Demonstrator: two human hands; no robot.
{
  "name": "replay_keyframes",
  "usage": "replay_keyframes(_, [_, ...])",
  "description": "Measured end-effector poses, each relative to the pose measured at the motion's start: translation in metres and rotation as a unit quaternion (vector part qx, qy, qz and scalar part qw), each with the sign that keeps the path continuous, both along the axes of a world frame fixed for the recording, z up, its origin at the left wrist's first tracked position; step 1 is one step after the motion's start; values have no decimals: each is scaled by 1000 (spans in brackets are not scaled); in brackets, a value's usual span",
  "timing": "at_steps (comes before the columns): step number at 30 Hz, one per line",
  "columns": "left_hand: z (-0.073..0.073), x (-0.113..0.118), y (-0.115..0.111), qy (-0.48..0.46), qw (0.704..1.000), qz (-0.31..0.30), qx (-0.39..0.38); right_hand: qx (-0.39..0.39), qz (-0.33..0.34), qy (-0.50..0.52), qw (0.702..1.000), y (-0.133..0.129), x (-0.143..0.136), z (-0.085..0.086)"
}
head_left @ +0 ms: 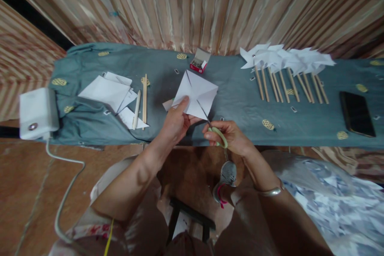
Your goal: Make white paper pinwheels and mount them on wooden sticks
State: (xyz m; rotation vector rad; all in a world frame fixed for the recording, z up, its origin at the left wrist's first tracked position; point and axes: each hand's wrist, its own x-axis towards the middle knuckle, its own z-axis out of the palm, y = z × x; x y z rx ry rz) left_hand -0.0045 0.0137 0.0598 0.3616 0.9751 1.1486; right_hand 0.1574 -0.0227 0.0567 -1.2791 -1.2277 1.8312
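My left hand (177, 122) pinches a white paper square (201, 88) near its lower left, thumb on top and fingers beneath. A dark slit runs inward from the square's upper corner. In my right hand (227, 135) are scissors (220, 135) with light green handles; their blades lie at the square's lower edge, pointing towards its middle. Just behind the paper stands an open red box (198, 64) of small metal pieces. To the left lie loose white sheets (105, 91), two wooden sticks (145, 102) and a pale pen-like tool (137, 110).
Several white paper pinwheels (288, 59) on wooden sticks lie in a row at the right. Beyond them is a black phone (357, 113). A white device (39, 113) with a cable sits at the table's left end. A bag (339, 208) of white pieces stands lower right.
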Motion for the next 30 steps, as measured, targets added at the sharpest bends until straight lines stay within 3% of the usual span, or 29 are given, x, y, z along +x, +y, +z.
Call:
replay_keyframes(12, [6, -13, 9, -8, 998, 39, 43, -1, 61, -6, 998, -4, 19, 0])
replay_keyframes(19, [13, -16, 8, 1, 998, 52, 26, -2, 64, -35, 997, 2, 40, 13])
replay_keyframes(24, [13, -14, 4, 12, 999, 24, 43, 26, -30, -47, 998, 8, 44, 17])
replay_keyframes(28, [6, -11, -2, 31, 996, -46, 69, 57, -162, -25, 985, 13, 38, 11])
replay_keyframes(30, [2, -9, -4, 51, 992, -84, 79, 74, -192, -12, 978, 17, 35, 8])
